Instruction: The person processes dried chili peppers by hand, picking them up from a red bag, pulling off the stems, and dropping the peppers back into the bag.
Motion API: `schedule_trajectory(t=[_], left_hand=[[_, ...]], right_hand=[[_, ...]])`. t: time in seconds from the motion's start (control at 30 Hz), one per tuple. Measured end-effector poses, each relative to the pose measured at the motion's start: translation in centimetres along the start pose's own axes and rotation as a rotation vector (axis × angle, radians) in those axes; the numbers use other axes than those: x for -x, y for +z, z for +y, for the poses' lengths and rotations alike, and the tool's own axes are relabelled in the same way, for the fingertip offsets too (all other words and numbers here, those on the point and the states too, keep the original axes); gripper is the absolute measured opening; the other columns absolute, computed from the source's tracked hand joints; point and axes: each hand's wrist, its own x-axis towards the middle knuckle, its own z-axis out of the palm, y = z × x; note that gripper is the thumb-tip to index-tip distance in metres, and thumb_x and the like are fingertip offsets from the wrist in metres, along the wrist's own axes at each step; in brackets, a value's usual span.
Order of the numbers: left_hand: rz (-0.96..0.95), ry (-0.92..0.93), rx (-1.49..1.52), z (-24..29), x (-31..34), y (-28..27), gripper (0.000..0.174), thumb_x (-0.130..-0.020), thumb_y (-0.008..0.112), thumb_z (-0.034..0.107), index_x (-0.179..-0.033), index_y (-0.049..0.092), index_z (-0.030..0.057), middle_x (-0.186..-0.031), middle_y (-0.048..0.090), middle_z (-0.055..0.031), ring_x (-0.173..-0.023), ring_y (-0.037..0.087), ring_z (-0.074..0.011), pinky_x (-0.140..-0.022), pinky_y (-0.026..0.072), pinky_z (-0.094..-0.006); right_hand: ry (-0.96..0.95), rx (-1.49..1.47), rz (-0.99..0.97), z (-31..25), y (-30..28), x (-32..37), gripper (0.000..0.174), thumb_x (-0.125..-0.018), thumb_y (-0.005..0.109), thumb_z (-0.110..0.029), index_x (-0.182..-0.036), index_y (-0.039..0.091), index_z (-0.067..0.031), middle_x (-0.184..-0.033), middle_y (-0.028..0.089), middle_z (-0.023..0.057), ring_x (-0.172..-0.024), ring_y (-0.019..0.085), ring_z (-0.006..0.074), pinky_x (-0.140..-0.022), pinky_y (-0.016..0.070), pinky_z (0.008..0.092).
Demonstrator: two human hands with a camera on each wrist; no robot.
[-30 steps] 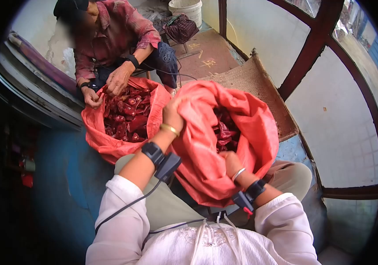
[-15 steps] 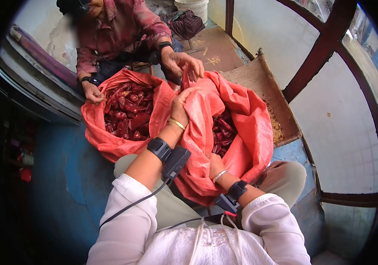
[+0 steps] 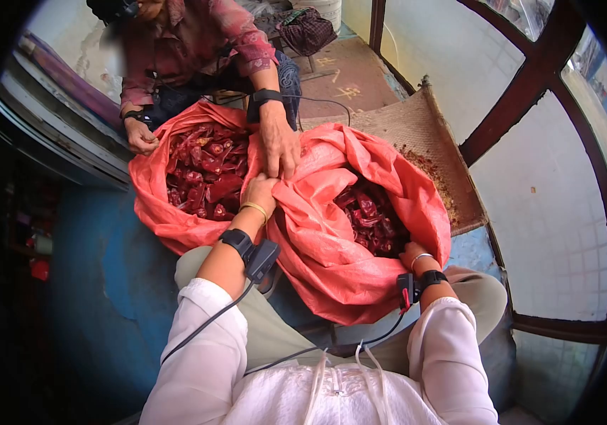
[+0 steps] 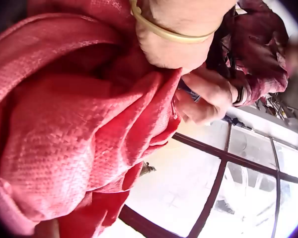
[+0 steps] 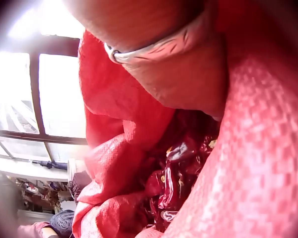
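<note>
A red woven sack with its mouth wide open stands between the wearer's knees, dried red chili peppers inside. My left hand, with a gold-coloured bangle, grips the gathered rim on the left; in the left wrist view the cloth bunches up against that hand. At the right front my right hand, wearing a silver bangle, reaches over the rim into the mouth. The right wrist view shows this hand close over the peppers, its fingers hidden.
Another red sack of chili peppers stands to the left. Across from me a person sits, one hand at the rims where both sacks meet. A woven mat with scattered bits lies beyond, beside framed window panes.
My right hand has moved rightward along the sack's mouth, and my left hand slightly left and down. The other person's hand reached across with a chili pepper and now rests lower, between the sacks.
</note>
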Motion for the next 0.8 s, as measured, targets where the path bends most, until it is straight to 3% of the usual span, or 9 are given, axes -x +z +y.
schedule_trajectory(t=[0.23,0.37,0.43,0.5,0.53,0.63,0.73,0.77,0.8], left_hand=[[-0.174,-0.145,0.000,0.2,0.3,-0.8,0.019,-0.075,0.048,0.018,-0.088,0.058,0.0089,-0.096,0.054,-0.0140,-0.091,0.052,-0.0290,-0.078,0.0412,-0.0396],[-0.406,-0.119,-0.367,4.3,0.8,-7.3,0.027,-0.075,0.048,0.014,-0.100,0.049,0.0089,-0.100,0.053,-0.0120,-0.093,0.051,-0.0290,-0.078,0.0422,-0.0382],[-0.187,0.069,-0.486,5.9,1.3,-8.4,0.023,-0.073,0.047,0.009,-0.096,0.049,0.0070,-0.093,0.052,-0.0097,-0.087,0.050,-0.0274,-0.073,0.0434,-0.0366],[0.087,0.400,-0.267,9.3,1.1,-7.0,0.017,-0.071,0.047,0.007,-0.087,0.051,0.0064,-0.083,0.051,-0.0080,-0.078,0.049,-0.0239,-0.068,0.0433,-0.0335],[0.055,0.566,-0.200,10.9,1.5,-5.5,0.023,-0.069,0.049,0.009,-0.091,0.052,0.0043,-0.086,0.052,-0.0103,-0.080,0.049,-0.0255,-0.075,0.0410,-0.0346],[-0.393,0.868,-0.184,14.7,3.5,0.9,0.028,-0.068,0.055,0.025,-0.089,0.051,0.0073,-0.084,0.050,-0.0059,-0.088,0.047,-0.0217,-0.080,0.0378,-0.0342],[-0.576,0.797,-0.199,12.8,4.9,6.1,0.038,-0.070,0.054,0.036,-0.097,0.051,0.0103,-0.092,0.051,-0.0040,-0.097,0.044,-0.0219,-0.090,0.0297,-0.0401],[-0.642,0.775,-0.333,11.6,5.0,7.1,0.044,-0.073,0.049,0.045,-0.103,0.052,0.0120,-0.095,0.054,-0.0049,-0.101,0.044,-0.0228,-0.097,0.0170,-0.0456],[-0.773,0.672,-0.461,11.2,4.6,6.6,0.046,-0.075,0.045,0.047,-0.102,0.054,0.0114,-0.096,0.056,-0.0062,-0.103,0.045,-0.0233,-0.098,0.0120,-0.0463]], right_hand=[[0.111,-0.443,0.233,-3.6,-1.9,-1.2,0.020,-0.065,0.061,-0.015,-0.081,0.060,-0.0033,-0.082,0.058,0.0197,-0.078,0.056,0.0337,-0.072,0.0445,0.0374],[0.091,-0.401,0.319,-3.7,-0.7,-2.7,0.024,-0.064,0.061,-0.014,-0.086,0.058,-0.0035,-0.084,0.058,0.0197,-0.080,0.056,0.0329,-0.072,0.0448,0.0369],[0.083,-0.420,0.336,-3.8,0.1,-3.0,0.034,-0.063,0.062,-0.014,-0.094,0.054,-0.0052,-0.087,0.057,0.0186,-0.083,0.055,0.0326,-0.074,0.0445,0.0376],[0.083,-0.366,0.313,-4.3,0.2,-2.7,0.039,-0.062,0.062,-0.014,-0.098,0.052,-0.0063,-0.089,0.057,0.0182,-0.085,0.055,0.0323,-0.075,0.0443,0.0379],[0.080,-0.309,0.299,-4.6,0.1,-2.5,0.043,-0.062,0.062,-0.015,-0.102,0.049,-0.0074,-0.092,0.056,0.0177,-0.086,0.054,0.0320,-0.076,0.0440,0.0382],[0.105,-0.254,0.210,-5.4,-0.2,-2.1,0.047,-0.062,0.062,-0.016,-0.106,0.047,-0.0095,-0.094,0.056,0.0169,-0.088,0.053,0.0322,-0.077,0.0431,0.0385],[0.094,-0.229,0.171,-5.6,-0.8,-1.5,0.047,-0.063,0.062,-0.016,-0.108,0.047,-0.0119,-0.101,0.053,0.0164,-0.092,0.052,0.0322,-0.080,0.0422,0.0382],[0.096,-0.229,0.171,-5.8,-1.2,-1.2,0.047,-0.063,0.062,-0.016,-0.108,0.047,-0.0119,-0.101,0.053,0.0164,-0.092,0.052,0.0322,-0.080,0.0422,0.0382],[0.095,-0.190,0.196,-6.1,-1.4,-0.9,0.046,-0.064,0.061,-0.017,-0.108,0.047,-0.0130,-0.104,0.051,0.0162,-0.093,0.051,0.0322,-0.080,0.0417,0.0382]])
